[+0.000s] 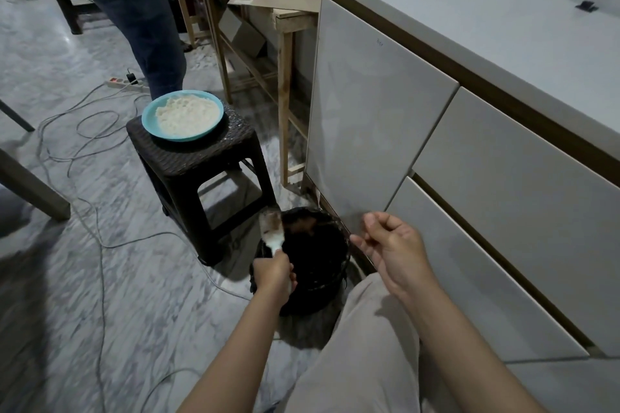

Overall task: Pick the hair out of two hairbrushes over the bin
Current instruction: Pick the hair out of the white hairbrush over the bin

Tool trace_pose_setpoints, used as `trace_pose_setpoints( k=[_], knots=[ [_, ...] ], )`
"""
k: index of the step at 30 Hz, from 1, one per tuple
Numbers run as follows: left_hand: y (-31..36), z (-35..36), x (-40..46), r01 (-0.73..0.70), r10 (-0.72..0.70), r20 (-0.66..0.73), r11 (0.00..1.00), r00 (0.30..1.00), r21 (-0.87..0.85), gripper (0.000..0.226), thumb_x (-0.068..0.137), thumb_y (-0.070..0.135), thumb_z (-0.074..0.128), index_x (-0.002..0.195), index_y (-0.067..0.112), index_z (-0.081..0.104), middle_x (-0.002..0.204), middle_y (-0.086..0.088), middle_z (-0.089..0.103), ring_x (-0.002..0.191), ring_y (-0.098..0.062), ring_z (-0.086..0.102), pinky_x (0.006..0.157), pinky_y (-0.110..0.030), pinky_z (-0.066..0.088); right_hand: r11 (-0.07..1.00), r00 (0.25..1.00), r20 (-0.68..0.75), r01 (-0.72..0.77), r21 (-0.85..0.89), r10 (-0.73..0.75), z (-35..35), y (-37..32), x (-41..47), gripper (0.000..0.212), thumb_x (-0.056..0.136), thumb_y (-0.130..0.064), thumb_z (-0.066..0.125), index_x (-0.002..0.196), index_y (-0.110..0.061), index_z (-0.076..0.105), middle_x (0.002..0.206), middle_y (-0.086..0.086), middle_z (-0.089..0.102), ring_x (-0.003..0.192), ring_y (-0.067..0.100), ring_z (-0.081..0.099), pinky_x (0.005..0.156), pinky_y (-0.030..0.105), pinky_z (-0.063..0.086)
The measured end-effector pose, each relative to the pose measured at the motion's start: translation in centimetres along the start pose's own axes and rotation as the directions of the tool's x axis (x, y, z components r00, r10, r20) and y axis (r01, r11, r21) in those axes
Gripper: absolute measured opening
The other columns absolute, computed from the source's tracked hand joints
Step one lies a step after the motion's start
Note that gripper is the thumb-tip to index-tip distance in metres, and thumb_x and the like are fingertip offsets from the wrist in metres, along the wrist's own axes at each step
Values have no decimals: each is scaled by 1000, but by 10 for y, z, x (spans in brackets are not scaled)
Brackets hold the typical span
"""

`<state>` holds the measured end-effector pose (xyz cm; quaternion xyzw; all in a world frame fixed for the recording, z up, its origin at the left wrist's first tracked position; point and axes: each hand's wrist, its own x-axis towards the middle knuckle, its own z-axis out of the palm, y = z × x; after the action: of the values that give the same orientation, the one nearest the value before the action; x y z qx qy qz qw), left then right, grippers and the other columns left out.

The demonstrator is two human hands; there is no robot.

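Observation:
A white hairbrush (pixel 272 228) with brownish hair in its bristles is held over the left edge of a black bin (pixel 318 265) on the floor. My left hand (pixel 273 275) grips its handle from below. My right hand (pixel 392 245) hovers to the right of the bin, above its rim, with fingers loosely curled and thumb and forefinger close together. Whether it pinches any hair is too fine to tell. Only one brush is in view.
A dark wicker stool (pixel 201 157) behind the bin carries a blue plate (pixel 183 115) of white food. White cabinet drawers (pixel 436 161) stand at the right. Cables (pixel 84 151) trail over the marble floor. A person's legs (pixel 134 20) stand at the back.

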<state>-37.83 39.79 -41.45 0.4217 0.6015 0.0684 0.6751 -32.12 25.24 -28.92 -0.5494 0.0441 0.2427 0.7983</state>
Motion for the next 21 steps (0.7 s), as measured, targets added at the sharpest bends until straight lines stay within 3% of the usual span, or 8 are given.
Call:
trace_pose_setpoints(
  k=[3,5,8,11,13,17,19,21],
  knots=[
    [-3,-28,18,9,-15,-124,999,992,-50,26,100,19,47,81,2,46,61,-11,46,46,-19,39,45,-25,34,995,996,22,88,-42,-87,-6,-24,1,13,89,2,52,78,-2,58,50,-5,61,47,4,58,60,21,59],
    [-3,-47,27,9,-29,-210,995,977,-95,20,98,17,48,99,-3,51,63,-12,47,46,-20,39,45,-26,34,990,993,29,119,-71,-117,-11,-35,6,11,88,1,54,79,-3,59,50,-4,62,47,5,58,61,22,58],
    [-2,-70,38,-22,-9,-306,995,952,-97,36,97,19,50,125,-2,44,90,-19,56,52,-21,47,45,-29,39,974,991,9,133,-181,-134,-14,-40,16,10,84,-3,61,76,-7,64,54,-4,63,52,6,59,59,23,58],
    [-3,-80,42,-85,80,-319,996,945,-3,33,96,26,51,109,-4,48,105,-28,61,51,-24,49,44,-29,41,945,989,-31,127,-301,-143,-11,-34,28,12,83,-3,64,73,-10,66,63,2,61,56,9,57,54,19,54],
    [-4,-79,41,-158,177,-286,983,942,89,27,97,29,51,95,3,44,92,-26,61,50,-25,50,44,-28,41,914,987,-48,125,-386,-155,-6,-25,35,15,84,-3,65,71,-11,66,63,4,59,53,8,54,50,18,53],
    [0,-69,27,-274,307,-195,945,932,181,29,95,35,52,88,8,41,74,-17,51,47,-25,49,43,-29,39,852,981,-71,118,-510,-178,3,-7,49,17,84,-7,66,70,-15,66,64,2,60,55,10,55,49,18,53],
    [4,-62,18,-307,339,-165,932,926,190,32,94,38,52,90,8,44,73,-14,55,50,-25,53,46,-31,41,817,985,-70,89,-570,-156,7,1,57,7,86,-7,64,81,-8,69,68,1,61,60,10,56,48,16,52],
    [7,-55,7,-337,362,-120,922,924,189,31,95,37,52,95,8,44,74,-11,55,53,-25,53,48,-31,42,770,988,-70,59,-635,-134,9,9,65,14,87,-6,61,97,-2,70,74,2,64,63,11,58,53,21,54]
  ],
)
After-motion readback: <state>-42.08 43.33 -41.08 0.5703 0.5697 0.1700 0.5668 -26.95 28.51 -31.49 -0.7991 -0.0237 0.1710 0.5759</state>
